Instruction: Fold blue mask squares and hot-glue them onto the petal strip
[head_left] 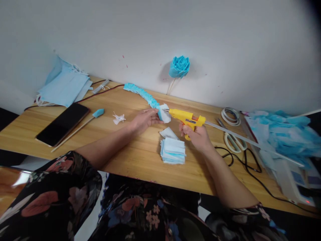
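Observation:
My right hand (pixel 197 136) is wrapped round the grip of a yellow glue gun (pixel 184 116), with a long clear glue stick (pixel 230 133) sticking out of its back. Its metal nozzle touches or nearly touches a folded white and blue fabric piece (pixel 165 113). That piece is pinched between the fingers of my left hand (pixel 146 121), just above the wood. Behind it a curved row of folded blue pieces (pixel 140 92) runs back toward the wall. Below the gun lies a stack of cut light-blue squares (pixel 173 150), one loose piece (pixel 168 133) at its top edge.
Left are face masks (pixel 66 85), a phone (pixel 62 124) and a stick with a blue tip (pixel 77 134). A blue fabric flower (pixel 179 67) leans at the wall. Right are tape rolls (pixel 230 116), scissors (pixel 234 142), a black cord (pixel 265 182), a power strip (pixel 288 182) and blue fabric scraps (pixel 283 130).

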Demonstrator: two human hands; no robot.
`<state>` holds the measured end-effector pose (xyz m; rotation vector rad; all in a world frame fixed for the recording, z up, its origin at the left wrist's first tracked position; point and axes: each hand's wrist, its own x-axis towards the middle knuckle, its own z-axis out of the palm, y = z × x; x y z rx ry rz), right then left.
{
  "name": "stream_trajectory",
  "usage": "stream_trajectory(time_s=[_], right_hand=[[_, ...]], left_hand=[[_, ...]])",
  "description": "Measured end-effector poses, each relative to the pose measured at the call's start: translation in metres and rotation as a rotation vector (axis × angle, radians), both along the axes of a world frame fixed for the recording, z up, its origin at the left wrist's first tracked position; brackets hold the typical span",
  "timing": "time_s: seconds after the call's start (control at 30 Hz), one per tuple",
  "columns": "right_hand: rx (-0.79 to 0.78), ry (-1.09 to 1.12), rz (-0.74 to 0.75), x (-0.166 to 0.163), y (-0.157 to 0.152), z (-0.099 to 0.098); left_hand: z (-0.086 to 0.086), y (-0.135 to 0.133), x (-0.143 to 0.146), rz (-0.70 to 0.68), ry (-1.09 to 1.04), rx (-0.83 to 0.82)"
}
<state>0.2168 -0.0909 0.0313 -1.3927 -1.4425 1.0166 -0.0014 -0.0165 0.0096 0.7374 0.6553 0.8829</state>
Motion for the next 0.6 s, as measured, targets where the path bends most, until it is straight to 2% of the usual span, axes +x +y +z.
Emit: stream_trajectory(time_s=[0.3, 0.6], right_hand=[[0.004, 0.022, 0.000, -0.001, -0.001, 0.001], [0.036, 0.072, -0.003, 0.012, 0.001, -0.003]], left_hand=[[0.001, 0.000, 0.001, 0.037, -0.001, -0.007], [0.000, 0.003, -0.003, 0.080, -0.076, 0.034]])
